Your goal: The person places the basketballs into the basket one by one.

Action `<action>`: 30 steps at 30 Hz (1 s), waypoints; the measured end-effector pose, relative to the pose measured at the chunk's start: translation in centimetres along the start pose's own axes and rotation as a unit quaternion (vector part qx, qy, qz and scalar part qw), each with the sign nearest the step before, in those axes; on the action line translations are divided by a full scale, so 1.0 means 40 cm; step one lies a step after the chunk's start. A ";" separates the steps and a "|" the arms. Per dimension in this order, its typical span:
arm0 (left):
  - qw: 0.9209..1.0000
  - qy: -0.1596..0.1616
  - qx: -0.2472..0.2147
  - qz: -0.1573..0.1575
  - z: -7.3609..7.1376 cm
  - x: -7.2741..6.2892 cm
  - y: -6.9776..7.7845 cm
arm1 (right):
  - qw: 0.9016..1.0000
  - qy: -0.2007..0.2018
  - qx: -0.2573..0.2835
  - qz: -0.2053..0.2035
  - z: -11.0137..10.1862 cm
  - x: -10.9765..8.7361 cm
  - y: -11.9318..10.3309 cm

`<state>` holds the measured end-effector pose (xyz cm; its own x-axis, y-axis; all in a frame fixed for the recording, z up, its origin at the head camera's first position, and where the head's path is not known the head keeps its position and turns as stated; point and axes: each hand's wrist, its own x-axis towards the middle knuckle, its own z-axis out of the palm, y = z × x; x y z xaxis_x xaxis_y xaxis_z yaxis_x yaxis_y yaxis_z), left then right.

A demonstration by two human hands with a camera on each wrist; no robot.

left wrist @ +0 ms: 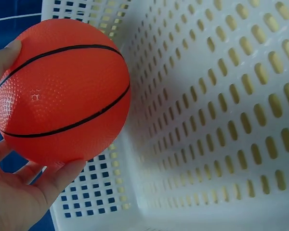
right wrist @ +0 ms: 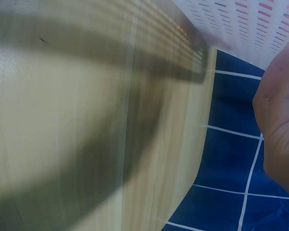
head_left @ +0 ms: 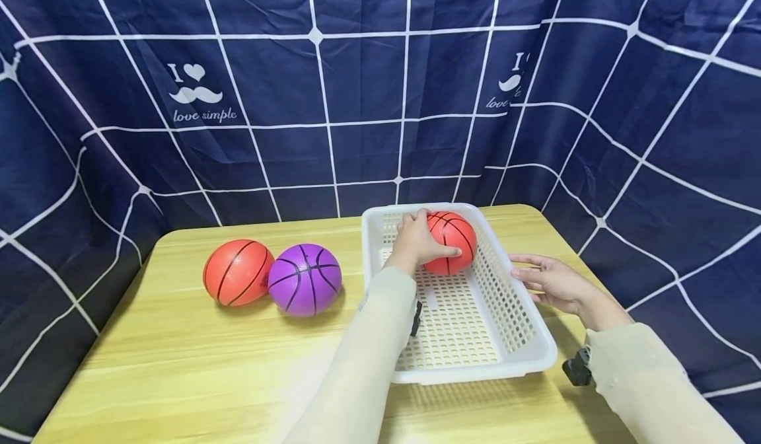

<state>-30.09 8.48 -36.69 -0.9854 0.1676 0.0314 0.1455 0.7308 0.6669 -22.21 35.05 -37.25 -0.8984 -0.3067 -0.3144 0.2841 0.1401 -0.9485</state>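
Observation:
A white perforated plastic basket (head_left: pixel 470 372) is at the right half of the table. Inside its far end is a red toy basketball (head_left: pixel 454 239) with black lines. My left hand (head_left: pixel 416 240) reaches into the basket and grips this ball, thumb on the near side and fingers at the far left; the left wrist view shows the ball (left wrist: pixel 62 91) close to the basket wall (left wrist: pixel 207 115). Outside the basket, my right hand (head_left: pixel 555 284) is at the right rim with fingers extended, the thumb by the rim. Whether it presses the rim is hard to tell.
On the table (head_left: pixel 196 365), left of the basket, another red toy basketball (head_left: pixel 238 272) and a purple one (head_left: pixel 305 280) sit side by side. A dark blue curtain (head_left: pixel 368 100) with white grid lines surrounds the table at the back and sides.

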 end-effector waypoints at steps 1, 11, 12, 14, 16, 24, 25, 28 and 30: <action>1.000 -0.001 -0.002 -0.002 0.004 0.000 -0.001 | 1.000 0.000 0.001 0.000 0.000 0.000 0.000; 1.000 0.003 -0.013 -0.012 0.030 -0.002 -0.009 | 1.000 -0.004 0.003 -0.003 -0.003 0.000 0.003; 1.000 0.003 -0.014 -0.013 0.031 -0.002 -0.008 | 1.000 -0.004 0.003 -0.004 -0.003 0.000 0.004; 1.000 0.001 -0.012 -0.013 0.034 -0.003 -0.008 | 1.000 -0.006 0.003 -0.005 -0.005 0.001 0.006; 1.000 -0.002 -0.015 -0.010 0.035 -0.004 -0.007 | 1.000 -0.008 0.004 -0.007 -0.007 0.001 0.008; 1.000 -0.011 -0.020 0.009 0.034 -0.008 -0.007 | 1.000 -0.010 0.003 -0.009 -0.008 0.002 0.009; 1.000 -0.013 -0.020 0.008 0.034 -0.008 -0.007 | 1.000 -0.010 0.003 -0.009 -0.008 0.001 0.009; 1.000 -0.021 -0.020 0.005 0.030 -0.009 -0.007 | 1.000 -0.008 0.005 -0.008 -0.008 0.000 0.007; 1.000 -0.024 -0.017 0.003 0.025 -0.009 -0.006 | 1.000 -0.007 0.006 -0.008 -0.008 0.000 0.007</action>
<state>-29.67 8.90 -37.63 -0.9789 0.2046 -0.0003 0.1476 0.7074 0.6912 -22.22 35.37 -37.51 -0.8976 -0.3226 -0.3004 0.2744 0.1242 -0.9535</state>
